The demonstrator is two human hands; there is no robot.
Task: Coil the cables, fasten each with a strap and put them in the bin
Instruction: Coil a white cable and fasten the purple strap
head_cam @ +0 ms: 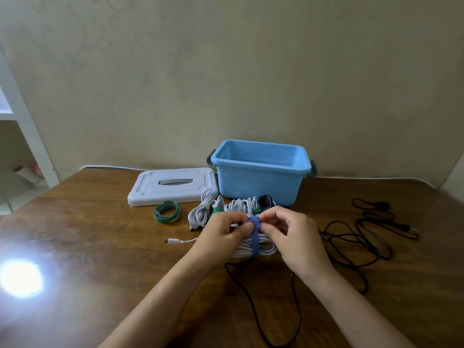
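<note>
**A:** At the table (100, 234), both hands meet over a white cable coil (253, 246). The left hand (223, 232) and the right hand (291, 234) each pinch the top end of a blue strap (254, 237) that loops down around the bundle.

**B:** So each grip is closed on the strap, not the cable?

**A:** The fingertips are clamped on the strap ends at the top of the coil. The coil itself sits on the table just in front of the blue bin (261, 172), which looks empty.

**B:** What could go wrong here?

**A:** If the strap ends slip before they fasten, the loops likely spring apart. One plug end (170, 241) trails out to the left, uncaught by the strap, and could snag.

**B:** And the rest?

**A:** Several strapped white bundles (200, 212) lie between the hands and the bin, none inside it yet. A loose black cable (356, 242) sprawls to the right, and part of it runs under the hands toward the near edge; lifting the coil may drag it along. A green strap (167, 211) waits beside the white lid (173, 185).
</note>
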